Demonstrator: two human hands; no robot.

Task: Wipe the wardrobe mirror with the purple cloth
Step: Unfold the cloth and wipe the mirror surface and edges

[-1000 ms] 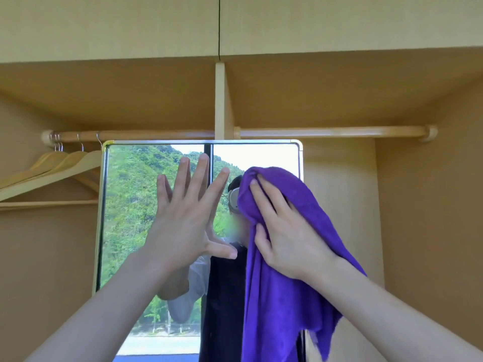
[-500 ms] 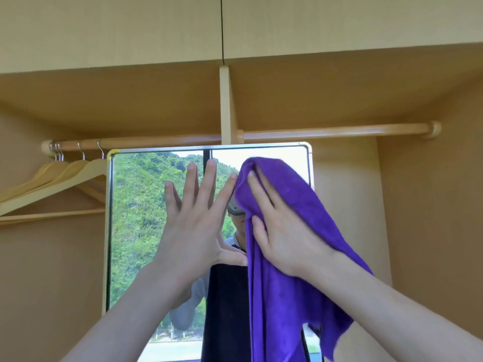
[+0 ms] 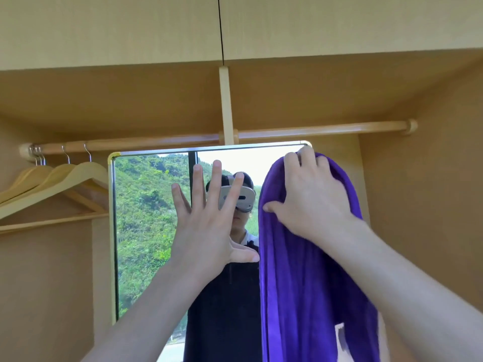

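While the purple cloth [image 3: 308, 257] is pressed against the upper right part of the wardrobe mirror [image 3: 146, 218], its top fold is gripped by the curled fingers of the right hand [image 3: 311, 197], and the rest is draped down over the glass. The left hand [image 3: 206, 226] is laid flat on the mirror beside the cloth, fingers spread. Wooden hangers [image 3: 52, 184] are hung on the rail [image 3: 313, 131] to the left.

Both forearms bare to frame edge — no sleeves, watch or rings; nails short, unpainted.
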